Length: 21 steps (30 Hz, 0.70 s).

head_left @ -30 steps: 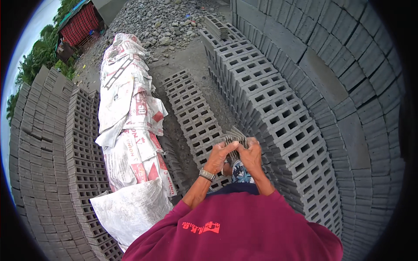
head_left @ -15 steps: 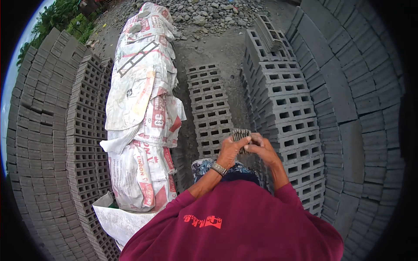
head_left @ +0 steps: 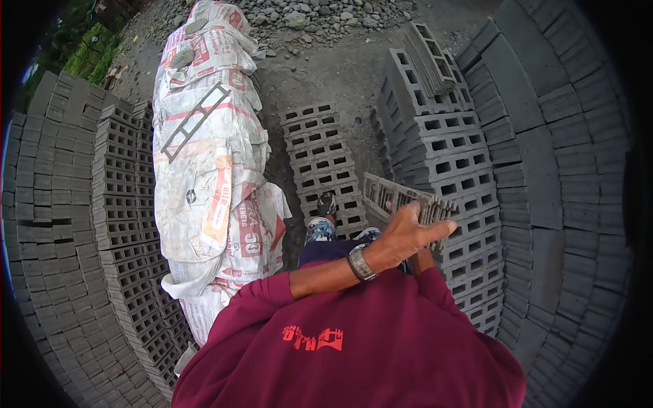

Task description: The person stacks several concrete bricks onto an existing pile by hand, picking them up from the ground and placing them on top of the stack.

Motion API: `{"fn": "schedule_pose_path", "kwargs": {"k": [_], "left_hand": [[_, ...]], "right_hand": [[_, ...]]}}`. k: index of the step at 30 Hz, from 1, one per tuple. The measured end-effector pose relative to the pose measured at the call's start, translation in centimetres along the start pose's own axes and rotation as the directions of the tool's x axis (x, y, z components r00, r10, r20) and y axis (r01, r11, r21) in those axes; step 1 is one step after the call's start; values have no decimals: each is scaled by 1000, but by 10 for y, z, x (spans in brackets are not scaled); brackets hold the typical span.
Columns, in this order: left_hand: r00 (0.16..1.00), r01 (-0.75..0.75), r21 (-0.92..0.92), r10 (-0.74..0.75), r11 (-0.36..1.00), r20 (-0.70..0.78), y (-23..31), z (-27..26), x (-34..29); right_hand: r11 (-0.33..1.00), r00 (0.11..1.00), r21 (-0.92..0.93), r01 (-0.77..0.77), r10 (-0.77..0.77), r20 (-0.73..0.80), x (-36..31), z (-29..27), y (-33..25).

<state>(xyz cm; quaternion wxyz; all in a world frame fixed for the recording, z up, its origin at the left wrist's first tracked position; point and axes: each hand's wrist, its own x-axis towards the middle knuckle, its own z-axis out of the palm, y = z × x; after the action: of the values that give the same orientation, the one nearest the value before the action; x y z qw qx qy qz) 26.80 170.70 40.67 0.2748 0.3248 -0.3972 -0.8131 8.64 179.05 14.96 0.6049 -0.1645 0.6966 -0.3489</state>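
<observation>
A stack of thin ladder-shaped frames [head_left: 437, 208] is held in front of my body, tilted, its long side running from upper left to lower right. My left hand [head_left: 403, 238] reaches across to the right and grips the near end, with the thumb stretched along the stacked edges. Most of my right hand is hidden behind my left hand and the stack; only its forearm [head_left: 423, 261] shows below. A similar single frame [head_left: 196, 122] lies on the white sacks at the left. Another bundle of frames [head_left: 430, 60] rests on the hollow blocks at the right.
White and red sacks [head_left: 204, 183] cover a long pile at my left. A low row of hollow concrete blocks [head_left: 320, 155] lies ahead, with my shoe [head_left: 326, 202] against it. A taller hollow-block stack [head_left: 457, 165] runs along my right. Block walls flank both sides; gravel [head_left: 320, 17] lies beyond.
The frame stack has swung from nearly end-on to lengthwise and shifted right. My left hand has moved right, over my right hand. A foot has come into view on the low blocks.
</observation>
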Motion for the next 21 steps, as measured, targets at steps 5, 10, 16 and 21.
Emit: {"fn": "schedule_pose_path", "kwargs": {"k": [5, 10, 16, 21], "left_hand": [[971, -120, 99, 96, 988, 219, 50, -8, 44], [944, -94, 103, 56, 990, 324, 86, -31, 99], [943, 2, 165, -57, 986, 328, 133, -63, 176], [913, 149, 228, -222, 962, 343, 154, -89, 240]], "right_hand": [[978, 999, 209, -1, 11, -45, 24, 27, -46], [936, 998, 350, 23, -1, -63, 66, 49, -92], [865, 998, 500, 45, -23, -50, 141, 87, -135], [790, 997, 611, 58, -18, -72, 196, 110, -177]]}}
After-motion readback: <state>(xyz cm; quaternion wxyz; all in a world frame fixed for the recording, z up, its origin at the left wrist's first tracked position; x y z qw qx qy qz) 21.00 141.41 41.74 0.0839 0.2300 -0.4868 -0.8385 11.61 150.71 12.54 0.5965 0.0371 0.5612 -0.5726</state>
